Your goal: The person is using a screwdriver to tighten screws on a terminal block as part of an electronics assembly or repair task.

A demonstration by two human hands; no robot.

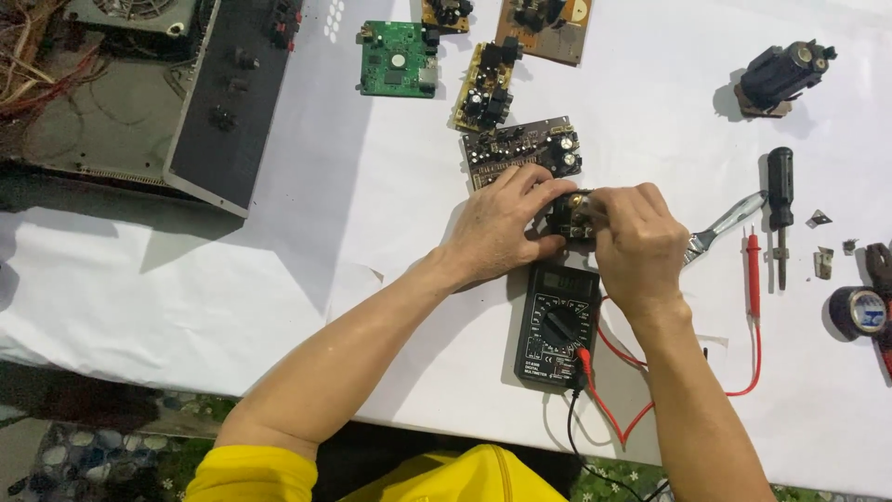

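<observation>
A small dark electronic component [570, 217] with a brass-coloured tip sits gripped between both hands, held just above the top edge of a black multimeter [557, 324] near the middle of the white table [372, 214]. The left hand [502, 226] wraps its fingers over the top of the part and its thumb under, closed on it from the left; the right hand [638, 244] pinches the same part from the right, fingers curled tight, so the two hands meet around it. How the part looks underneath is hidden by the fingers.

The multimeter lies flat below the hands, its dial facing up, with a red lead [650, 390] looping out to the right and a black lead [581, 437] trailing off the table's near edge. A red probe [754, 270] lies just right of the right hand, beside a black-handled screwdriver [780, 209] and a metal tool [729, 226] that pokes out from behind the right hand.

Just above the hands rests a dark circuit board [522, 149] with capacitors; further up lie a narrow yellow board [486, 85], a green board [399, 59] and a brown board [548, 23]. A black cylindrical part [780, 74] stands at upper right, a roll of black tape [859, 311] at the right edge, and an opened grey chassis [139, 102] at upper left
</observation>
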